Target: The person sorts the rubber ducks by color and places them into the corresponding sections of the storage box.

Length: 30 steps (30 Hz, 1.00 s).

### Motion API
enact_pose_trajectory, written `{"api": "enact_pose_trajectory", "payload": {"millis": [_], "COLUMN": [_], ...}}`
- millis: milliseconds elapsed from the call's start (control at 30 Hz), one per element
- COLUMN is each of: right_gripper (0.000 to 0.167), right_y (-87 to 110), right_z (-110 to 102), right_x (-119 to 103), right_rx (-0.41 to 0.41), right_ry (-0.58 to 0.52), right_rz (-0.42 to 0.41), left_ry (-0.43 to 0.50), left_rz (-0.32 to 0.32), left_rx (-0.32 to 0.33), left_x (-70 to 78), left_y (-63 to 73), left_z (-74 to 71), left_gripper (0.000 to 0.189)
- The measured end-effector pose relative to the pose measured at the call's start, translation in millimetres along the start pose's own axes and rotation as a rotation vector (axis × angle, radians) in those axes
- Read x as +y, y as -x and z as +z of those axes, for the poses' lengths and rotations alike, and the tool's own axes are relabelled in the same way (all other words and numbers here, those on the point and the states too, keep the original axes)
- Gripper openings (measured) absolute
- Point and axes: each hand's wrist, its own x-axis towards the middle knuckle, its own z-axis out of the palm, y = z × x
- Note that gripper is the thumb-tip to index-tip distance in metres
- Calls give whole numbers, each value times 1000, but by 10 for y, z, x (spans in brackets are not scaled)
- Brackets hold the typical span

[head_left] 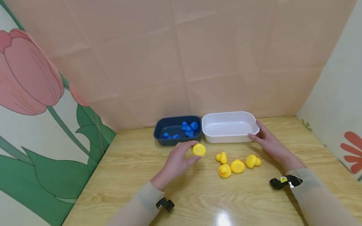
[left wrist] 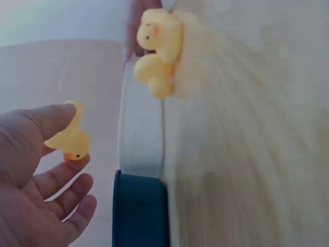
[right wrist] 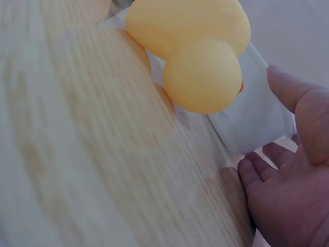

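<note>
Between thumb and forefinger, my left hand [head_left: 177, 160] pinches a yellow rubber duck [head_left: 199, 149] in front of the dark blue tray [head_left: 162, 140]. The left wrist view shows this duck [left wrist: 76, 141] upside down, its eye and orange beak near the fingertips. My right hand [head_left: 267, 138] grips the right end of the white tray [head_left: 226, 138], thumb at the front corner and fingers along the end. Several yellow rubber ducks [head_left: 224, 171] lie on the table in front of the white tray, some tipped over. One duck [right wrist: 203, 77] looms large in the right wrist view.
Several small blue ducks [head_left: 189, 132] lie in the dark blue tray, which stands left of the white one. Both trays are on the wooden table [head_left: 113, 194] close to the paper-covered back wall [head_left: 141, 62]. Painted walls flank the table.
</note>
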Motion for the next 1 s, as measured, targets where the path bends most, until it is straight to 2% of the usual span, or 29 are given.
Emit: {"api": "enact_pose_trajectory", "payload": {"millis": [200, 367, 700, 1000], "right_gripper": [102, 101, 101, 102], "right_y": [2, 7, 24, 39], "right_z": [0, 5, 12, 6], "right_x": [-14, -16, 16, -31], "right_rx": [0, -1, 2, 4], "right_ry": [-7, -24, -26, -29], "right_rz": [-10, -10, -8, -1], "left_ry": [-10, -39, -97, -129], "left_rz": [-22, 15, -12, -24], "left_rx": [86, 144, 159, 182], "left_x": [18, 25, 64, 32], "left_y": [-224, -420, -766, -970], "left_z": [60, 135, 343, 492], "left_gripper": [54, 54, 57, 56]}}
